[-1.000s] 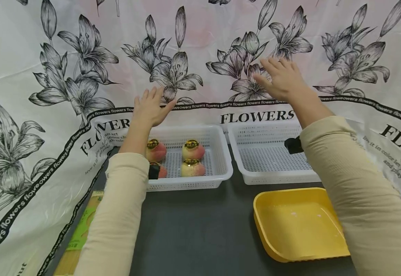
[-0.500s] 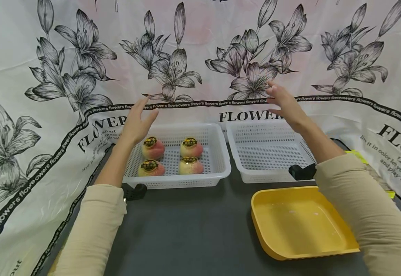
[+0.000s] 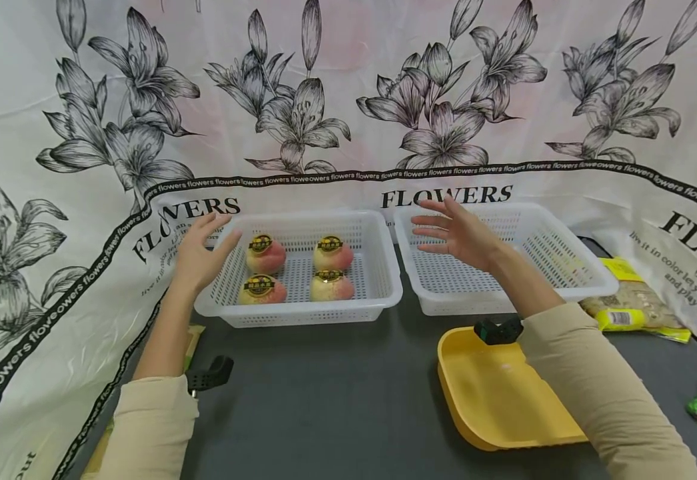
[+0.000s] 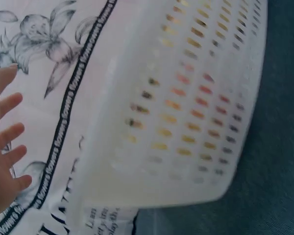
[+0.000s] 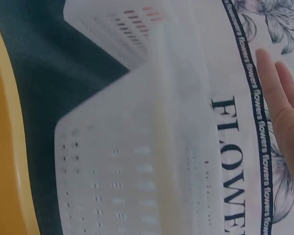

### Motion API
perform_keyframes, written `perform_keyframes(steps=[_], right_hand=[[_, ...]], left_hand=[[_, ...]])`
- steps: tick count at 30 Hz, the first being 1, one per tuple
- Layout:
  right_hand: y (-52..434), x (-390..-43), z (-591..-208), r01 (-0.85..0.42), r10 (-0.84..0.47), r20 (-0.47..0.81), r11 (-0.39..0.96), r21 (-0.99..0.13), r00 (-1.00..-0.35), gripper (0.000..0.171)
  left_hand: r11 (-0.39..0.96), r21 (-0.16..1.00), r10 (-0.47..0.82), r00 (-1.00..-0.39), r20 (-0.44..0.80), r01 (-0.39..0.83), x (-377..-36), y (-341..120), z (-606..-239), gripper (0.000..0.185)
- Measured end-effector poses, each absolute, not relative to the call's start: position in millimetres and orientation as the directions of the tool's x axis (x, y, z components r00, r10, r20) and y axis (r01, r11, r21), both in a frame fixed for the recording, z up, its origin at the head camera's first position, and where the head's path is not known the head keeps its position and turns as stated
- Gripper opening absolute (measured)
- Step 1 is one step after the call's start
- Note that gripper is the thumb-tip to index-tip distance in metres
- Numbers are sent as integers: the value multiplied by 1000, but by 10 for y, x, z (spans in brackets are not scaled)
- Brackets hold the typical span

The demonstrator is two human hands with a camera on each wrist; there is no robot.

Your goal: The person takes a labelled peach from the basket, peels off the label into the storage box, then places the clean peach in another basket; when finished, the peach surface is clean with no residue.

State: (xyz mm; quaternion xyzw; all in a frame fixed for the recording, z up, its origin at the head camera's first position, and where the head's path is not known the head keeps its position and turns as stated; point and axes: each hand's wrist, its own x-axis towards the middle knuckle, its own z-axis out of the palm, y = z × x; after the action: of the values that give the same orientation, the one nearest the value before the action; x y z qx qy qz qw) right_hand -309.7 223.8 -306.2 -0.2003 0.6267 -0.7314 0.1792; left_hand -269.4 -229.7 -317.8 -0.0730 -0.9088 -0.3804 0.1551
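We see both hands lower than before, off backdrop. Left hand [image 3: 200, 250] flat-fingered, empty, just outside left basket [image 3: 384, 283] rim; peaches [image 3: 296, 270] inside, beyond its fingertips. Right hand [image 3: 460, 231] spread, empty, over right basket [image 3: 600, 280]. Yellow tray [image 3: 474, 400] under right forearm.

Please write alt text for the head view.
Two open hands hover, the left hand beside a white basket holding four peaches, the right hand over an empty white basket. A yellow tray sits nearer on the dark table.
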Motion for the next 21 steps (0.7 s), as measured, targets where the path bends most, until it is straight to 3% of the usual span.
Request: perform_keyframes(steps=[10, 21], right_hand=[[1813, -3137, -3168, 175, -649, -50, -129, -976, -759, 65], [1322, -3257, -3363, 274, -674, -212, 15, -962, -707, 60]], left_hand=[[645, 748, -72, -962, 263, 156, -2423, -2528, -3531, 62], [365, 927, -159, -975, 153, 86, -2280, -2591, -3946, 57]])
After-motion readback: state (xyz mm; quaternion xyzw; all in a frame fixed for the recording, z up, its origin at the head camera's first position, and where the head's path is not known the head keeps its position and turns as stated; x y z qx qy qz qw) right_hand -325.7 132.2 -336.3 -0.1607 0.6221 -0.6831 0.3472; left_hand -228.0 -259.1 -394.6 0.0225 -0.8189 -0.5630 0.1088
